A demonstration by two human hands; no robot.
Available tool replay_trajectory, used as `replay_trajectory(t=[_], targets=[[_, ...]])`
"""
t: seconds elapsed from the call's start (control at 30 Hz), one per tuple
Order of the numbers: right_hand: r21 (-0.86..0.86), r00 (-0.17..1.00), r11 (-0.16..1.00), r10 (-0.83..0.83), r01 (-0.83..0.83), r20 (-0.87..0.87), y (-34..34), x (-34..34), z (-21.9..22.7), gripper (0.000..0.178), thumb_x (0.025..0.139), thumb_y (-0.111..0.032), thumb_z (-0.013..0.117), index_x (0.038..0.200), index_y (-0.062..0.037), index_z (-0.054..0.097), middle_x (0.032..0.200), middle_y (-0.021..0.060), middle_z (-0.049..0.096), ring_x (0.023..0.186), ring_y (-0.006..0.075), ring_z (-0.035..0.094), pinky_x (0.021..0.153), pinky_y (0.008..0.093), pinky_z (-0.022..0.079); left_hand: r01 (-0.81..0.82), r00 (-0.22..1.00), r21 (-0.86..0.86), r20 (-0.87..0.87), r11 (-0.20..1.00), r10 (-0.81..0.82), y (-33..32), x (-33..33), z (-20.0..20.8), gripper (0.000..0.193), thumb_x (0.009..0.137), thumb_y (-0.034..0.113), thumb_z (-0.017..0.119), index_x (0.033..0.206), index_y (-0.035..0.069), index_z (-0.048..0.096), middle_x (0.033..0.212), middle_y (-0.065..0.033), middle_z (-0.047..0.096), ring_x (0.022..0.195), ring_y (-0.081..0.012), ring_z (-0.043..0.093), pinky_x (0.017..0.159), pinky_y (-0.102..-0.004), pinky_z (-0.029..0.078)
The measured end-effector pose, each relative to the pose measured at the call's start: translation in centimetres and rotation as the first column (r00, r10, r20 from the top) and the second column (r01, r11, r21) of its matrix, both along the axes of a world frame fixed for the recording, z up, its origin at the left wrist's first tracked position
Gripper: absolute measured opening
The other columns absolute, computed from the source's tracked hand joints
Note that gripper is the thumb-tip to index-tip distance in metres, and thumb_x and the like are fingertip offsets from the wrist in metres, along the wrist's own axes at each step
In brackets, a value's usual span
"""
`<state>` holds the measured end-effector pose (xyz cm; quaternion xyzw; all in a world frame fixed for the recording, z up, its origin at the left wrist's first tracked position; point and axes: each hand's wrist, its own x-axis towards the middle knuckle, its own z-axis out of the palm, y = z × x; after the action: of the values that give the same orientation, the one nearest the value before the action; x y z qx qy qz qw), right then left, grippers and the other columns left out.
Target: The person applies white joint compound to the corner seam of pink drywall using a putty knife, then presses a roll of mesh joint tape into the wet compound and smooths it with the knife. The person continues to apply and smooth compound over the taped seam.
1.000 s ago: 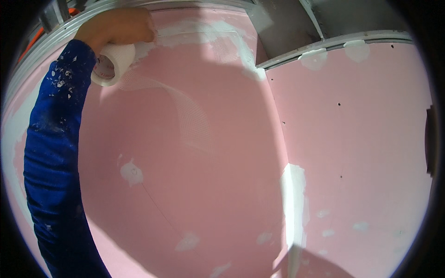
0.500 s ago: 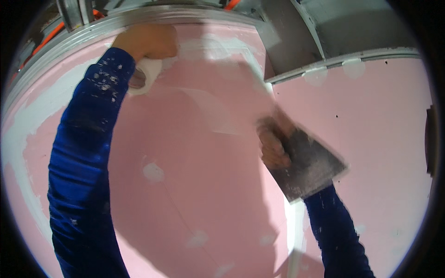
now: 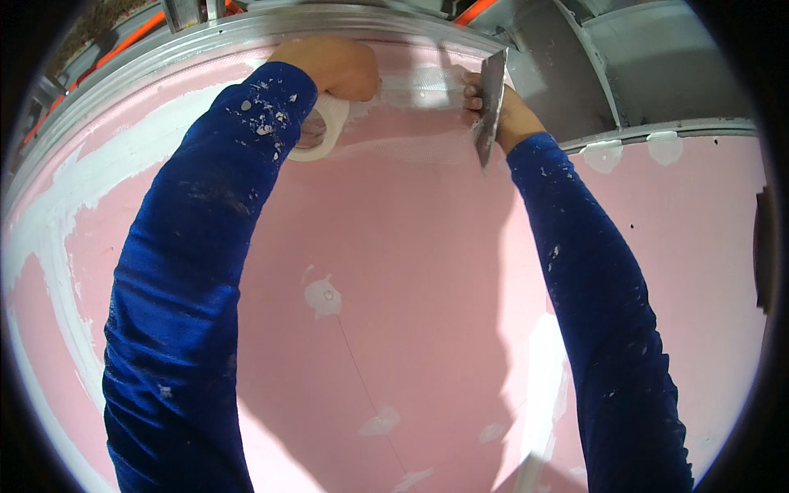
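Taping a seam along the top of a pink wall board, both arms raised to the upper centre of the frame.

At upper centre-left, the left hand [image 3: 333, 67] is curled closed and pressed against the board, with a roll of white mesh tape [image 3: 316, 131] hanging just under it at the wrist. From that hand a strip of tape [image 3: 419, 86] runs to the right, its long axis lying level along the pink wall board [image 3: 394, 246], just below the metal ceiling track [image 3: 246, 29]. The strip ends at the right hand [image 3: 501, 111], in the upper centre-right, which is closed on the handle of a broad metal taping knife [image 3: 491, 103], blade edge-on and upright, touching the tape's right end. Both hands sit at the strip's two ends; neither is nearer.
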<state>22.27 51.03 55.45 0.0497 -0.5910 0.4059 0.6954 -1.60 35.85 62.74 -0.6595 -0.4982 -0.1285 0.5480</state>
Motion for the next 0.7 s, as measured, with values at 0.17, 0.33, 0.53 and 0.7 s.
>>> replay_trajectory(t=[0.17,0.33,0.53,0.7], targets=[[-0.047,0.978,0.977,-0.208,0.209,0.022,2.5,4.8,-2.3,0.027,0.094,-0.027,0.063,0.113,-0.0084,0.068,0.084,-0.0017,0.060,0.064,0.0076,0.054,0.057,0.0280,0.045,-0.060,0.996,0.033,-0.067,0.998,0.062,0.1,0.0,0.2,0.044,0.081,0.025,0.058,0.122,0.016,0.073,0.111,-0.0158,0.073,0.094,-0.0340,0.070,0.085,-0.0438,0.056],[-0.002,0.902,0.913,-0.401,0.407,0.161,3.2,5.9,-2.0,0.027,0.094,-0.027,0.060,0.111,-0.0084,0.069,0.081,0.0020,0.060,0.064,0.0115,0.054,0.057,0.0297,0.044,-0.015,1.000,0.006,0.000,1.000,0.015,0.6,-0.1,0.4,0.039,0.083,0.024,0.056,0.116,0.012,0.075,0.115,-0.0166,0.072,0.099,-0.0376,0.070,0.085,-0.0526,0.054],[0.007,0.542,0.565,-0.796,0.825,0.269,4.6,5.4,0.1,0.036,0.091,-0.025,0.061,0.118,-0.0014,0.068,0.091,0.0132,0.069,0.080,0.0224,0.063,0.074,0.0372,0.050,-0.060,0.998,0.027,-0.013,0.998,0.060,0.7,0.0,0.3,0.042,0.083,0.025,0.058,0.121,0.016,0.074,0.117,-0.0155,0.072,0.098,-0.0347,0.070,0.086,-0.0472,0.055],[-0.058,0.413,0.412,-0.877,0.909,0.248,5.2,5.0,0.9,0.033,0.090,-0.033,0.068,0.105,-0.0044,0.071,0.091,0.0119,0.070,0.079,0.0257,0.065,0.073,0.0366,0.052,-0.112,0.993,0.041,-0.038,0.993,0.113,0.7,0.3,0.3,0.046,0.083,0.025,0.059,0.126,0.019,0.072,0.120,-0.0147,0.071,0.097,-0.0314,0.070,0.086,-0.0412,0.056]])
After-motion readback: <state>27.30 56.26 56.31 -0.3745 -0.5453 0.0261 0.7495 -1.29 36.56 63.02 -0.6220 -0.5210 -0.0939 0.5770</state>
